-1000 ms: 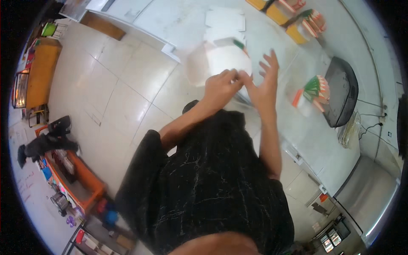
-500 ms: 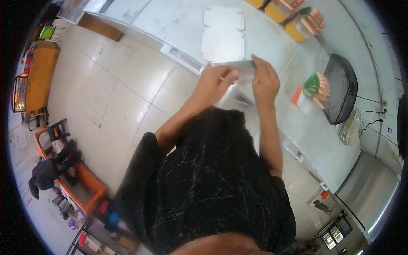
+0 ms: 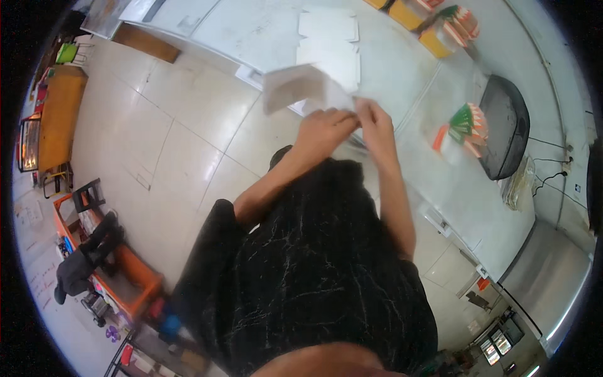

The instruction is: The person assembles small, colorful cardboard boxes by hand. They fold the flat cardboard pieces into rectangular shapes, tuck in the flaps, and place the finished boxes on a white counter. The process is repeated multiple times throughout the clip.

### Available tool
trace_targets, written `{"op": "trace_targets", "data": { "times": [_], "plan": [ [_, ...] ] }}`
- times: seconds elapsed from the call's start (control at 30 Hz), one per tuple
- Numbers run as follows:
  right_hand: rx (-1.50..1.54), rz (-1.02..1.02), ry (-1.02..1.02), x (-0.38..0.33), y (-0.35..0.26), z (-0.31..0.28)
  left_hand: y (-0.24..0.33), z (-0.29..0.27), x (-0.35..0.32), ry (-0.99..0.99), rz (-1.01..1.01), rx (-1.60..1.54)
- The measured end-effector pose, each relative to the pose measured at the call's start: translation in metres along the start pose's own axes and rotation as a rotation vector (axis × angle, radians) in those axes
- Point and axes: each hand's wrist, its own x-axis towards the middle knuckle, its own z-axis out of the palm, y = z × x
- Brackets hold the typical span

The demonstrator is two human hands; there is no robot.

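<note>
Upper centre of frame: left hand (image 3: 323,129) and right hand (image 3: 372,118) side by side, almost touching, both closed on one white folded card sheet (image 3: 300,87). Sheet raised off the counter, tilted, spreading up and to the left from the fingers; lower right corner pinched between the two hands. Forearms entering from the lower centre, above a black marbled shirt (image 3: 308,276).

Behind the sheet, top centre: stack of flat white card blanks (image 3: 330,41) lying on the pale counter (image 3: 402,75). Upper right: yellow boxes (image 3: 411,14) at the counter's far edge, with red-and-white striped packets (image 3: 461,22) just beside them. Right of the hands: bundle of green, orange and white packets (image 3: 461,125) on the counter, next to a dark rounded mesh basket (image 3: 502,129). Far right: clear plastic bag (image 3: 520,182) and black cable near the wall.

Left half: pale tiled floor (image 3: 157,144). Upper left: orange table (image 3: 59,116). Lower left: orange bench (image 3: 125,283) with another person in dark clothing (image 3: 81,264) seated at it. Lower right: steel cabinet (image 3: 553,276).
</note>
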Motion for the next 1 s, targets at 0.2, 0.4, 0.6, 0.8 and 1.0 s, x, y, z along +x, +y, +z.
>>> {"op": "trace_targets", "data": {
  "times": [0.2,0.4,0.6,0.8,1.0],
  "plan": [
    [-0.042,0.148,0.046,0.007,0.004,-0.017,0.001,0.001,-0.012,-0.158,-0.171,0.053],
    [0.443,0.137,0.184,0.004,0.027,-0.009,-0.001,0.013,-0.014,-0.029,-0.809,-0.605],
    [0.313,0.025,0.195,-0.007,0.020,0.000,-0.010,0.031,-0.028,0.171,-0.815,-0.768],
    [0.325,-0.034,0.177,-0.013,0.018,0.007,-0.015,0.035,-0.031,0.232,-0.808,-0.731],
    [0.111,-0.267,0.158,-0.012,0.021,0.011,-0.006,0.022,-0.020,0.286,-0.824,-0.847]
  ]
}}
